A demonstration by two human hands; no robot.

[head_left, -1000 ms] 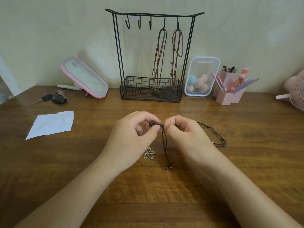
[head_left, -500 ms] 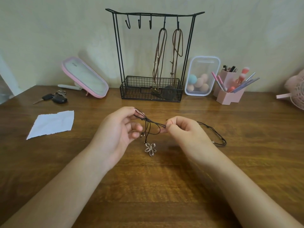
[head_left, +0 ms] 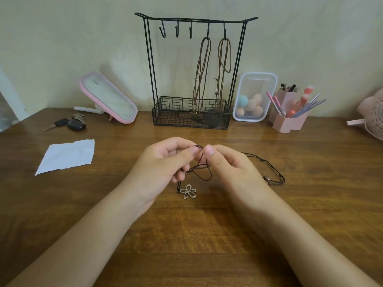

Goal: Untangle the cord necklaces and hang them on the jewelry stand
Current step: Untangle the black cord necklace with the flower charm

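A dark cord necklace [head_left: 204, 171] hangs in loops between my two hands above the wooden table. Its metal flower pendant [head_left: 188, 191] lies on the table under them. My left hand [head_left: 163, 164] pinches the cord at its fingertips; my right hand [head_left: 230, 168] pinches it right beside, thumbs almost touching. The cord trails out to the right [head_left: 275, 175] past my right hand and lies on the table. Behind stands the black wire jewelry stand [head_left: 192, 65]; two brown cord necklaces [head_left: 202, 71] hang from its two right hooks, and three left hooks are bare.
A pink-framed mirror [head_left: 107, 98] leans at the back left, with keys [head_left: 71, 123] and a white paper [head_left: 67, 155] nearer. Right of the stand are a clear box of sponges [head_left: 253, 96], a pink brush holder [head_left: 290, 112] and a pink fan [head_left: 371, 119].
My left hand pulled left, spreading the cord, then came back so both hands pinch close together again. The flower pendant lifted and now lies a little lower right on the table.
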